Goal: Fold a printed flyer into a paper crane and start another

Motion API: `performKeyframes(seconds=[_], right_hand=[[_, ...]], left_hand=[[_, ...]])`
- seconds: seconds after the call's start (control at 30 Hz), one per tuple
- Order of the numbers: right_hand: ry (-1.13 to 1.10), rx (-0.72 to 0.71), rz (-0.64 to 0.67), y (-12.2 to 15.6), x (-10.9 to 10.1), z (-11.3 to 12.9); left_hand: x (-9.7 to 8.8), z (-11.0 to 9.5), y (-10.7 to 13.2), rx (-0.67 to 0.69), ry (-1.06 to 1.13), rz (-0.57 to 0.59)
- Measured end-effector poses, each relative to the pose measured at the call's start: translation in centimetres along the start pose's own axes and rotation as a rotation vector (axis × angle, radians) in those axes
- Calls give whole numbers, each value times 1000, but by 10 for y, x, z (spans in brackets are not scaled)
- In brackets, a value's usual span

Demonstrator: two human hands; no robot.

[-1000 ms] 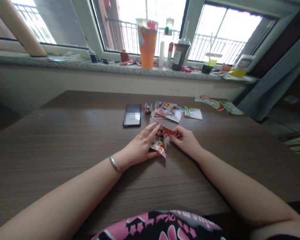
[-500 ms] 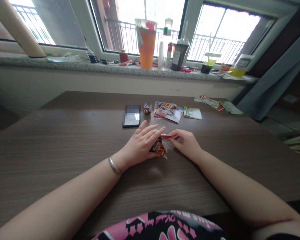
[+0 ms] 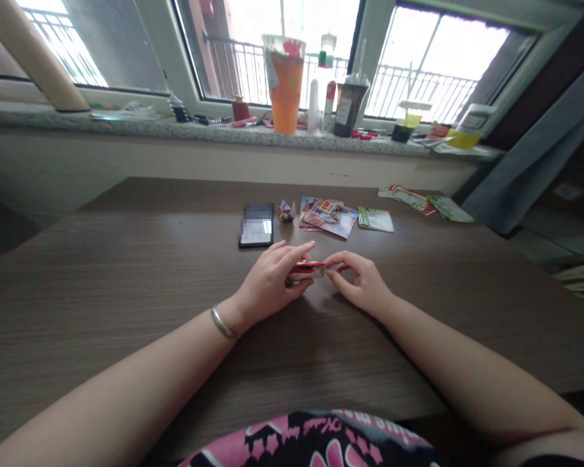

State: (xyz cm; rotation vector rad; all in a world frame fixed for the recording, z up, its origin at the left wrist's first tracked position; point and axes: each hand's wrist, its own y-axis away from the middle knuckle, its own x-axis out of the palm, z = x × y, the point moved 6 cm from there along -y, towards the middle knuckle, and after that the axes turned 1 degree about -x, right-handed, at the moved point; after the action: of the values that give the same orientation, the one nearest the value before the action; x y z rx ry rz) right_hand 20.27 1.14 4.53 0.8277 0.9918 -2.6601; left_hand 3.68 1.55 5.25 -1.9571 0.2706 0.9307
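A small folded piece of colourful printed paper (image 3: 307, 270) is held just above the brown wooden table (image 3: 126, 272), between both hands. My left hand (image 3: 267, 285), with a silver bangle on the wrist, grips its left side, fingers laid over the top. My right hand (image 3: 357, 279) pinches its right end with thumb and forefinger. The paper looks flattened into a narrow strip, mostly red and white from this angle.
A dark phone (image 3: 256, 231) lies just beyond the hands. To its right sit a tiny folded paper figure (image 3: 285, 211), a stack of printed leaflets (image 3: 328, 216), and more flyers (image 3: 376, 220) towards the far right (image 3: 409, 198). Cups and bottles (image 3: 286, 84) crowd the windowsill.
The paper has been folded smaller, from a loose sheet to a narrow flat strip. Both hands have closed in on it and shifted slightly away from me.
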Motion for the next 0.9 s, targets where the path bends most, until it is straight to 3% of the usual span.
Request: performKeyframes(seconds=[0.17,0.53,0.9], right_hand=[[108,-8,25,0,4,2],[152,-174,-82,-1,-3,17],[297,-215,-93,1,-5,22]], left_hand=[[-8,-2,-3,-10,105,-97],[-8,-8,-4,43,111,-60],[-9,-8,-4,46,51,-58]])
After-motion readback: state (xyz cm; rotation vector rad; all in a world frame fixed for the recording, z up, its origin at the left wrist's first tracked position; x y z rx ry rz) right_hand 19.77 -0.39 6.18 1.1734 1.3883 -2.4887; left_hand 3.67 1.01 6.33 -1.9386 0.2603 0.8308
